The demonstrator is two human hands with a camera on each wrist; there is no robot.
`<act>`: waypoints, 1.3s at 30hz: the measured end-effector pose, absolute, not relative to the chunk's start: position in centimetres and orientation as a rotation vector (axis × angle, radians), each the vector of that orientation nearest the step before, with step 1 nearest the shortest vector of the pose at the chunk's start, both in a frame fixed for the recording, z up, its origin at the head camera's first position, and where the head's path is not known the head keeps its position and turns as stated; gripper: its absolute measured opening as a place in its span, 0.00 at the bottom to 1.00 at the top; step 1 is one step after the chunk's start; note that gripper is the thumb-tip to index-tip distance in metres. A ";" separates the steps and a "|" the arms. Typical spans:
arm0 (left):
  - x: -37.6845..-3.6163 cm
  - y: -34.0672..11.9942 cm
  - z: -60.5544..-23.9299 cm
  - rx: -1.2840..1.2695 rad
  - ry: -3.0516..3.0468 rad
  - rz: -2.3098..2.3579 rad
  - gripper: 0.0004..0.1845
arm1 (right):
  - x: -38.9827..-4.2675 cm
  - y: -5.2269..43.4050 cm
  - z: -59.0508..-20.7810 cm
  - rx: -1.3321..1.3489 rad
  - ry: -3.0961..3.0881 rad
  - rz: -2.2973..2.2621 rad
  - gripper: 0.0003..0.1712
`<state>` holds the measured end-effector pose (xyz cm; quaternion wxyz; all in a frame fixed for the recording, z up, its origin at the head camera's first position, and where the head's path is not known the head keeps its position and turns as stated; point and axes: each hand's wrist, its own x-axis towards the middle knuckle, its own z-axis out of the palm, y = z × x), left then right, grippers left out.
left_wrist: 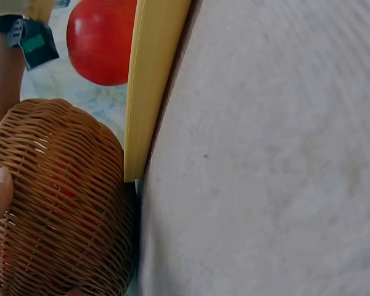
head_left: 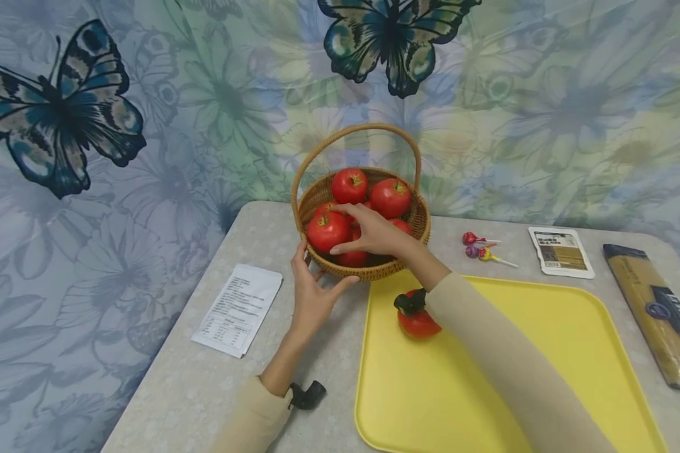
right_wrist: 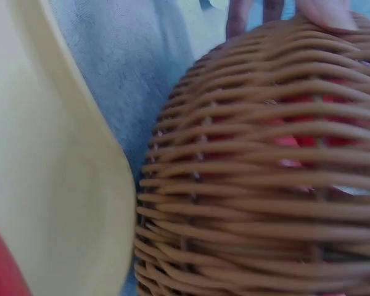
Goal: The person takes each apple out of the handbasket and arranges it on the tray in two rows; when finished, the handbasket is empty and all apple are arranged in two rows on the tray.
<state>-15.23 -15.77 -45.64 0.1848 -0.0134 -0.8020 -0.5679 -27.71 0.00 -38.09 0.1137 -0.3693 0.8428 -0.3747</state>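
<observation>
Head view first: I see the right hand (head_left: 376, 233) reaching over the near rim of the wicker basket (head_left: 408, 220), fingers curled onto the front-left tomato (head_left: 327, 230). That tomato sits at the basket's near-left edge, directly under the fingertips, so the grip comes from the right and slightly above. It looks like a wrap rather than a flat touch, though I cannot tell how far the thumb closes beneath the fruit.

My left hand (head_left: 311, 296) is just outside the basket's near-left wall, fingers spread and straight, thumb pressed against the weave; the left wrist view shows a fingertip on the wicker (left_wrist: 68, 203). So both hands are at the basket, but only the right one is inside with the fruit.

To the near right lies the yellow tray (head_left: 544, 377), its far-left corner beside the basket, with one tomato on the tray (head_left: 418, 322).
</observation>
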 end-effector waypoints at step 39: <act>-14.9 -14.4 -43.8 0.005 -2.256 -1.640 0.61 | -15.8 23.9 -45.1 -0.846 2.675 -1.283 0.46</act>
